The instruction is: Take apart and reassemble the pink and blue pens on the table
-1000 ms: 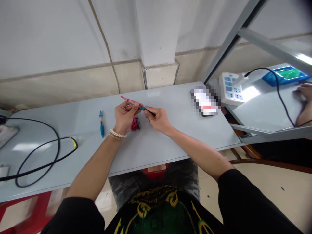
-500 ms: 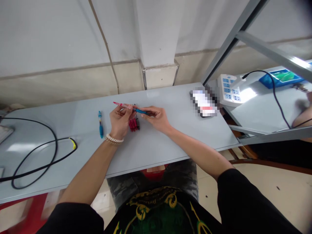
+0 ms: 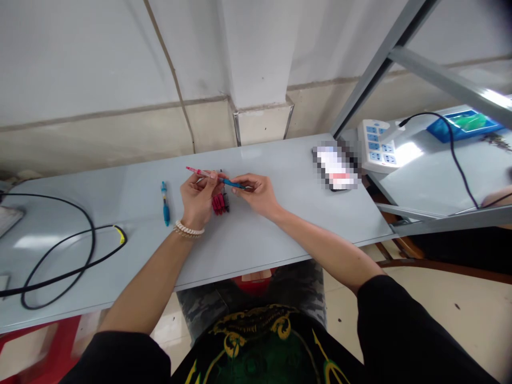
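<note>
Both hands meet over the table around one pen (image 3: pixel 199 172) with a pink upper end and a blue grip part. My left hand (image 3: pixel 198 198) is closed on the pink, clear-barrelled end, which points up to the left. My right hand (image 3: pixel 258 193) pinches the blue end. The fingers partly hide the pen's middle, so I cannot tell whether its two parts are joined. Below and between the hands, several pink and dark pens (image 3: pixel 220 204) lie side by side, partly covered by my left hand. A blue pen (image 3: pixel 165 205) lies apart, left of my left hand.
Black cable (image 3: pixel 93 240) loops over the left of the grey table (image 3: pixel 280 240). At the right end lies a blurred-out phone (image 3: pixel 336 168). Beyond it are a metal frame (image 3: pixel 368 69), a white power strip (image 3: pixel 378 146) and part of another person's arm (image 3: pixel 498 196).
</note>
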Demonstrator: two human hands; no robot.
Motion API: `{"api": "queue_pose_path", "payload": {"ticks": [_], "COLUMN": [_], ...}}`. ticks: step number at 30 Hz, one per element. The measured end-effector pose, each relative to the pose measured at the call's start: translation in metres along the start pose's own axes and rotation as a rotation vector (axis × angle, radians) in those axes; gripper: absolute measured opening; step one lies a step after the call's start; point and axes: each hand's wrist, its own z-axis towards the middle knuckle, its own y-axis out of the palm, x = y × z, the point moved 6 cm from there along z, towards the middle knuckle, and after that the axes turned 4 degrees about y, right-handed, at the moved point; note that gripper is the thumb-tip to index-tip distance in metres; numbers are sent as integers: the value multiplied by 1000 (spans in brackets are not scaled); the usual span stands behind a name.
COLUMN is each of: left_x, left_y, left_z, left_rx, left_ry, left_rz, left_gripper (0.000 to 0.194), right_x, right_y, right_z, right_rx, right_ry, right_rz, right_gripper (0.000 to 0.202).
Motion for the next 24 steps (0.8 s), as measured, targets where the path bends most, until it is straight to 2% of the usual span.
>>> {"api": "queue_pose_path", "payload": {"ticks": [6,10,14,18,24], "left_x": [0,-1,-1,-1,1], "left_y": [-1,-1,-2,-2,0], "left_z": [0,0,0,1,0], "left_rx": [6,19,26,37,23], "left_ry": [-3,-3,-8,-14,-13], "left_rz": [20,17,9,-16,-24], "left_gripper": [48,48,48,52,51], "right_x": [5,0,4,-1,-2], "right_y": [4,2,6,3,4], "right_z": [1,0,0,0,-2], "right_rx": [-58,-40,-103,-60,-77], "right_ry": [79,5,85,24,97], "right_rz": [60,31,86,53,59], "right_gripper": [46,42,47,45,54]}}
